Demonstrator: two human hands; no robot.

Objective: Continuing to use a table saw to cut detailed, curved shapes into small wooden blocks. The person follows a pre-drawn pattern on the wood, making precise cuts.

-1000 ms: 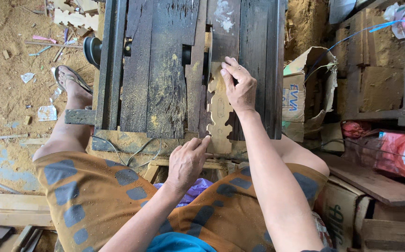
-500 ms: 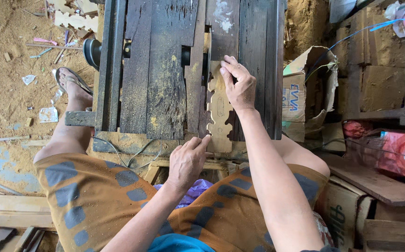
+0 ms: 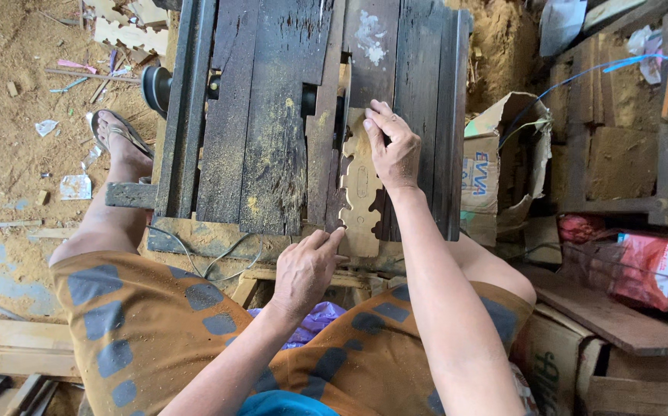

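A pale wooden piece with a scalloped, cut-out outline (image 3: 361,189) lies lengthwise on a dark plank workbench (image 3: 272,115). My right hand (image 3: 391,146) presses down on its far end, fingers curled over the edge. My left hand (image 3: 307,266) pinches its near end at the bench's front edge, thumb and fingers closed on the wood. Sawdust dusts the planks around a slot (image 3: 311,100) beside the piece. My legs in patterned orange-brown shorts (image 3: 157,331) sit below the bench.
My sandalled foot (image 3: 118,139) rests on the sawdust-covered floor at left, among scraps and cut wooden shapes (image 3: 130,31). A torn cardboard box (image 3: 495,162) and stacked wooden crates (image 3: 619,115) crowd the right side. Cables (image 3: 210,258) hang under the bench front.
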